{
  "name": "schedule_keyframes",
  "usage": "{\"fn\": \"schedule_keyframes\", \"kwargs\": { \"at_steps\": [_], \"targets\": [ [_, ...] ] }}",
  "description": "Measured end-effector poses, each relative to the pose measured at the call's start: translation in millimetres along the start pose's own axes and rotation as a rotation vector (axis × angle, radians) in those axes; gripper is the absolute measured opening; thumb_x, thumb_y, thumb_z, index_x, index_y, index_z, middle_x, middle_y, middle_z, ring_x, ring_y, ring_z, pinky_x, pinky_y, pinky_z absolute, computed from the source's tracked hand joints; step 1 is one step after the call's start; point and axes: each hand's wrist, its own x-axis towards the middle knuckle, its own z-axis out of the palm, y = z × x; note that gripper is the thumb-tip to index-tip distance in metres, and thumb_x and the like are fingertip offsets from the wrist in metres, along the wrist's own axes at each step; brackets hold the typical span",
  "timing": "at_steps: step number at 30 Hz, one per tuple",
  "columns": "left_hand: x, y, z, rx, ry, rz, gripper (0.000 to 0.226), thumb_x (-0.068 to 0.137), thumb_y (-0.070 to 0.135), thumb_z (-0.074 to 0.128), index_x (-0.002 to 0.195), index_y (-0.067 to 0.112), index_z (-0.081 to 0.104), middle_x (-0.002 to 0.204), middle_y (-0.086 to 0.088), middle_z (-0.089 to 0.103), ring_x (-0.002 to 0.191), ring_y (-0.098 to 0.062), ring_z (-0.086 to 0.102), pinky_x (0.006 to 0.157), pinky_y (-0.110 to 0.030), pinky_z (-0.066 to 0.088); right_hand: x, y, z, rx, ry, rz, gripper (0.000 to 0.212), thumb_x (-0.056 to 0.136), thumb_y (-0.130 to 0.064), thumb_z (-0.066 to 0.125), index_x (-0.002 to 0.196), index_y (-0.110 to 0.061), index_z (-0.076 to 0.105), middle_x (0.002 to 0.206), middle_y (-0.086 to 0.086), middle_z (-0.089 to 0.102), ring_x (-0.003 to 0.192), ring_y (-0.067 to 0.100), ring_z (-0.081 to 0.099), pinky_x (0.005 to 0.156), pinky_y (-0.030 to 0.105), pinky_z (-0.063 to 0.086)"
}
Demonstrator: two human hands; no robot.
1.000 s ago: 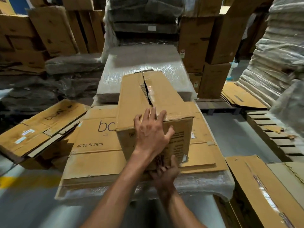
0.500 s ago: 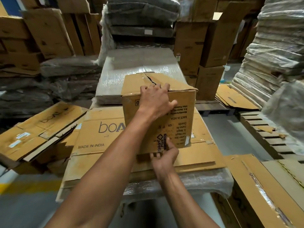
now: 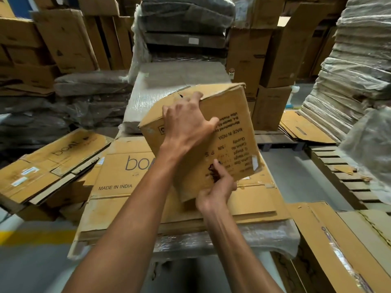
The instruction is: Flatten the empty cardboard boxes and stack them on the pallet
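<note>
1 box (image 3: 232, 140) unflattened | vs 1s ago: tipped up, now tilted over flat stack (image 3: 127, 187) | L hand (image 3: 188, 121) fingers spread on top edge | R hand (image 3: 215, 191) pinches bottom edge | collapse prob next

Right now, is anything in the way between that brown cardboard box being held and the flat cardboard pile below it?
Nothing visible. The left hand and right hand grip the tilted brown cardboard box, and the stack of flattened brown cartons directly beneath it shows nothing lying on top.
</note>
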Motion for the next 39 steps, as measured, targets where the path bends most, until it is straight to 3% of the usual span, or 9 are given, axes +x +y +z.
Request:
{"fn": "schedule_keyframes", "kwargs": {
  "at_steps": [3, 6, 10, 12, 19, 28, 32, 36, 39],
  "targets": [
    [-0.8, -6.2, -18.3, -0.131, 0.088, -0.129, 0.061, 0.081, 0.053, 0.067, 0.134, 0.025, 0.055, 0.102, 0.008, 0.064, 0.084, -0.011, 0.054, 0.086, -0.031, 0.047, 9.1, -16.2, 18.4, -0.097, 0.001, -0.226, 0.07, 0.072, -0.001, 0.076, 0.13, -0.02, 0.041, 0.119, 0.01, 0.066, 0.104, 0.028, 0.065, 0.077, 0.05, 0.056],
    [-13.1, -15.8, -31.3, -0.389, 0.158, -0.33, 0.054, 0.085, 0.044, 0.074, 0.13, 0.023, 0.055, 0.098, 0.013, 0.061, 0.084, -0.009, 0.059, 0.068, -0.021, 0.045, 21.3, -32.3, 40.2, -0.408, -0.046, -0.538, 0.089, 0.058, -0.026, 0.087, 0.134, -0.026, 0.04, 0.126, 0.001, 0.057, 0.115, 0.026, 0.06, 0.095, 0.052, 0.054],
    [-55.3, -33.5, -8.2, -0.945, 0.258, -0.729, 0.056, 0.083, 0.038, 0.08, 0.126, 0.032, 0.045, 0.108, 0.014, 0.067, 0.096, -0.01, 0.067, 0.087, -0.042, 0.059, 31.9, -63.4, 76.9, -1.019, -0.175, -0.952, 0.088, 0.061, -0.057, 0.076, 0.136, -0.028, 0.04, 0.125, -0.005, 0.048, 0.123, 0.019, 0.042, 0.113, 0.049, 0.028],
    [-81.8, -34.6, 17.5, -1.149, 0.315, -0.891, 0.064, 0.078, 0.036, 0.086, 0.125, 0.033, 0.042, 0.115, 0.008, 0.068, 0.102, -0.014, 0.068, 0.092, -0.046, 0.059, 34.3, -73.5, 94.5, -1.269, -0.293, -1.131, 0.085, 0.066, -0.064, 0.073, 0.134, -0.024, 0.043, 0.119, -0.004, 0.043, 0.117, 0.016, 0.037, 0.107, 0.037, 0.021],
    [-143.3, -11.5, 101.0, -1.703, 0.362, -1.226, 0.096, 0.062, 0.033, 0.091, 0.142, 0.023, 0.04, 0.13, -0.003, 0.068, 0.122, -0.021, 0.062, 0.111, -0.051, 0.043, 32.8, -44.0, 115.4, -1.897, -0.616, -1.63, 0.059, 0.077, -0.05, 0.073, 0.127, -0.031, 0.049, 0.124, 0.003, 0.054, 0.121, 0.025, 0.042, 0.098, 0.039, 0.023],
    [-204.3, -21.4, 144.4, -1.616, -0.089, -1.151, 0.064, 0.091, 0.045, 0.072, 0.147, 0.035, 0.044, 0.143, 0.007, 0.058, 0.135, -0.017, 0.051, 0.117, -0.04, 0.036, 60.0, -34.2, 41.7, -1.971, -0.732, -1.578, 0.069, 0.069, -0.046, 0.087, 0.129, -0.028, 0.058, 0.127, 0.003, 0.058, 0.127, 0.029, 0.041, 0.104, 0.04, 0.021],
    [-211.6, -30.4, 146.7, -1.568, -0.231, -1.264, 0.056, 0.092, 0.036, 0.07, 0.141, 0.023, 0.049, 0.143, -0.004, 0.058, 0.136, -0.026, 0.051, 0.119, -0.045, 0.035, 63.4, -31.0, 15.0, -1.99, -0.719, -1.54, 0.071, 0.068, -0.041, 0.088, 0.13, -0.025, 0.058, 0.128, 0.003, 0.059, 0.129, 0.03, 0.042, 0.106, 0.042, 0.022],
    [-213.3, -41.2, 142.9, -1.365, -0.373, -1.457, 0.038, 0.094, 0.028, 0.069, 0.128, 0.012, 0.059, 0.131, -0.018, 0.064, 0.117, -0.034, 0.064, 0.109, -0.044, 0.048, 70.2, -25.4, -11.4, -2.032, -0.706, -1.491, 0.069, 0.063, -0.038, 0.091, 0.123, -0.022, 0.061, 0.124, 0.004, 0.062, 0.124, 0.031, 0.046, 0.101, 0.044, 0.027],
    [-210.9, -45.4, 119.6, -1.036, -0.563, -1.374, 0.02, 0.098, 0.026, 0.064, 0.111, 0.011, 0.063, 0.11, -0.015, 0.071, 0.095, -0.026, 0.069, 0.09, -0.038, 0.057, 76.5, -19.1, -36.2, -2.095, -0.727, -1.414, 0.074, 0.06, -0.043, 0.093, 0.123, -0.021, 0.061, 0.124, 0.006, 0.062, 0.122, 0.031, 0.046, 0.098, 0.043, 0.029]
  ]
}}
